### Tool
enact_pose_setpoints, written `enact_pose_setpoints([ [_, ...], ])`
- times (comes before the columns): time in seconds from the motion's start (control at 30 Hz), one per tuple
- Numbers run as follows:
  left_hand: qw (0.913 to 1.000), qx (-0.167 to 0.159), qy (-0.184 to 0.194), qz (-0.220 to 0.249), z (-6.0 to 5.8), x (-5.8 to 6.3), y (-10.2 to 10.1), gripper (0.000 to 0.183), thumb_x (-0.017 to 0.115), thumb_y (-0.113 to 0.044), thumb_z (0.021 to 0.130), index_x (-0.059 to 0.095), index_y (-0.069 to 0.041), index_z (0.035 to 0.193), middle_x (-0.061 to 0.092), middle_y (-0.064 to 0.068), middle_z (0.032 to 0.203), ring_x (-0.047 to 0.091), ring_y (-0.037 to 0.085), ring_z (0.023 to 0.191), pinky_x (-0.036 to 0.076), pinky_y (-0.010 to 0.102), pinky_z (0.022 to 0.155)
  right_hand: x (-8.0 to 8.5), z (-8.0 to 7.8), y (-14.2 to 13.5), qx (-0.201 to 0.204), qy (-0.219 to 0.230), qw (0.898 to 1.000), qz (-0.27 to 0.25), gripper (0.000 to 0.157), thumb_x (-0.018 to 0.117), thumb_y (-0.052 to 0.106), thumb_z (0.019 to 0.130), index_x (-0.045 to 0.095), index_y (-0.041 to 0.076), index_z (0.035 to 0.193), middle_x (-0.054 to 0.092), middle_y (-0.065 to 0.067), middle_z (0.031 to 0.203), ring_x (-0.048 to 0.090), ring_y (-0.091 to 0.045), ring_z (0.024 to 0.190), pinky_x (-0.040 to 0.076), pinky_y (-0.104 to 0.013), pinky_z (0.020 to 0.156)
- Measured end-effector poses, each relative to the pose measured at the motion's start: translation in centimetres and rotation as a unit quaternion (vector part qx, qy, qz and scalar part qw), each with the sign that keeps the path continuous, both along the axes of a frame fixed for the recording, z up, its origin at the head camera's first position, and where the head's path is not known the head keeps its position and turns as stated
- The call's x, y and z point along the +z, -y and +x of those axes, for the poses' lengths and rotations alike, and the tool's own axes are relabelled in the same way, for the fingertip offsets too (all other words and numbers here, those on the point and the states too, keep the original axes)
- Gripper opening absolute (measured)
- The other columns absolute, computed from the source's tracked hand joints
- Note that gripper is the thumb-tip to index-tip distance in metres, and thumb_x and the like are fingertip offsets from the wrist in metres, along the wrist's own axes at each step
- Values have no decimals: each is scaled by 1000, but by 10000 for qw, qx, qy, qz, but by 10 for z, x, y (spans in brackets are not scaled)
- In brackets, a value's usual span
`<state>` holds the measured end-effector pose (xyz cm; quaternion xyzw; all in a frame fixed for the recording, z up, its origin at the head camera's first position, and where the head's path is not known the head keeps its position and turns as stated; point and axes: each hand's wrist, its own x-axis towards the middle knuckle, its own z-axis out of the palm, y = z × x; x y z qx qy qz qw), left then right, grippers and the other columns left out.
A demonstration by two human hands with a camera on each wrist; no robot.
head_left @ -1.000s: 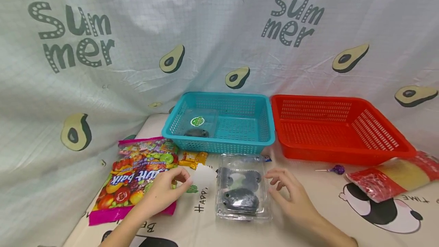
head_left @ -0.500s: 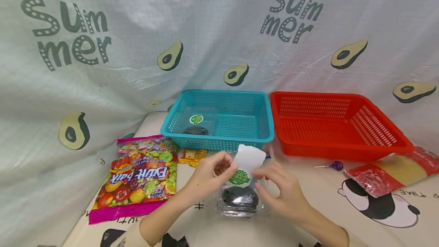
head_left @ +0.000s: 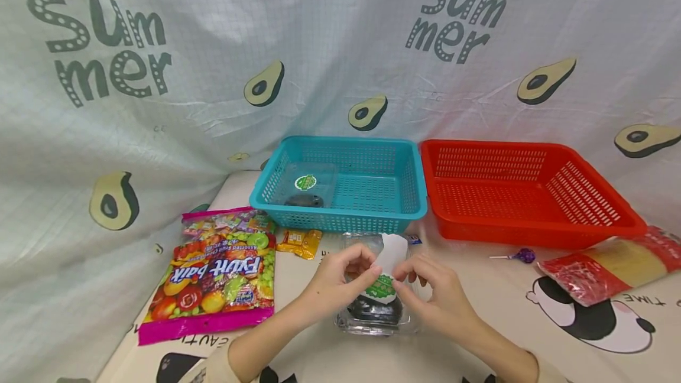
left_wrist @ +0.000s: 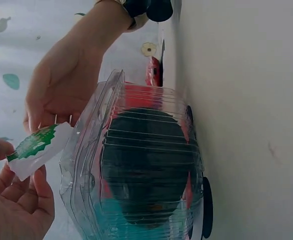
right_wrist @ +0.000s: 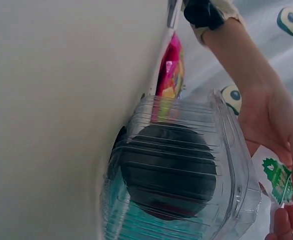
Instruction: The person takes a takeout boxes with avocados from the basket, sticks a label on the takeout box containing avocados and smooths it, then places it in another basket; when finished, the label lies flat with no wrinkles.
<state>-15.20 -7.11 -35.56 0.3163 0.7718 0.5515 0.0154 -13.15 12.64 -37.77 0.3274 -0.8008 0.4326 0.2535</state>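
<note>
While the sticker (head_left: 380, 290) and its white paper (head_left: 394, 250) are held up just above the clear box (head_left: 372, 330) on the table (head_left: 497, 288), both sets of fingers are close together: left hand (head_left: 337, 279) pinching one edge, right hand (head_left: 436, 291) pinching the other. Looks like peeling; going slowly, paper bent well back, should keep the sticker flat and untorn.

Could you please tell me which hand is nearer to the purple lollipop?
The right hand. The purple lollipop lies apart from it, out to its right; the left hand is farther away, on the other side of the right hand.
</note>
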Motion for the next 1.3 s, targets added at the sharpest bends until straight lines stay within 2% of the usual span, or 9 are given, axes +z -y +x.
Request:
enact_pose_setpoints([
  [0.17,9999,-5,95,-51,-1,2,3,10,56,-21,87,56,-11,90,57,1,79,53,9,70,49,23,66,-1,0,0,74,238,9997,-40,20,65,1,76,59,19,82,53,10,72,46,-3,68,38,-19,52],
  [0.3,9999,32,-94,62,-4,4,8,8,55,-17,87,58,-9,90,58,2,80,54,9,68,49,24,64,-1,1,-1,83,558,9984,-75,21,65,1,77,59,20,81,54,12,70,46,-1,64,39,-20,51],
  [0.43,9998,19,-185,25,-4,5,9,9,57,-17,86,60,-8,87,59,2,76,53,7,64,48,23,58,1,4,1,228,736,9969,-131,24,66,-4,73,58,18,77,53,10,65,46,-2,60,39,-20,49],
  [0.57,9998,0,-146,-111,-4,5,8,12,58,-20,86,62,-9,87,61,1,75,53,7,63,48,22,57,9,10,5,383,814,9958,-177,25,65,-10,69,57,14,74,52,8,62,45,-2,57,39,-19,47],
  [0.67,9999,9,-66,-122,-2,7,8,10,58,-19,86,62,-10,87,61,1,75,52,6,62,47,21,56,9,11,6,518,900,9945,-170,26,65,-10,69,57,14,74,52,8,62,44,-2,56,39,-19,46],
  [0.87,9993,-222,204,-237,9,23,6,9,58,-11,85,63,-4,88,60,7,72,46,4,57,42,18,52,-6,4,3,815,933,9923,-22,22,65,-3,75,59,17,81,54,9,64,47,-1,57,40,-20,47],
  [1.0,9987,-139,313,-382,11,31,8,9,57,-10,85,63,-3,87,61,7,74,48,4,59,44,18,55,-7,2,1,740,950,9927,-60,20,64,-1,77,59,18,83,55,9,66,48,-1,57,42,-20,49],
  [1.2,9982,61,441,-412,0,19,14,9,58,-14,85,64,-8,89,61,3,74,55,13,61,49,25,57,-1,2,-2,619,1292,9884,-499,16,62,0,79,58,15,84,58,4,72,53,-6,62,47,-22,58],
  [1.3,9979,125,335,-534,-4,14,16,10,59,-19,85,64,-12,89,61,-1,74,54,11,61,49,25,57,1,3,-2,703,1293,9874,-581,14,61,0,81,58,14,84,57,3,72,52,-7,63,47,-22,58],
])
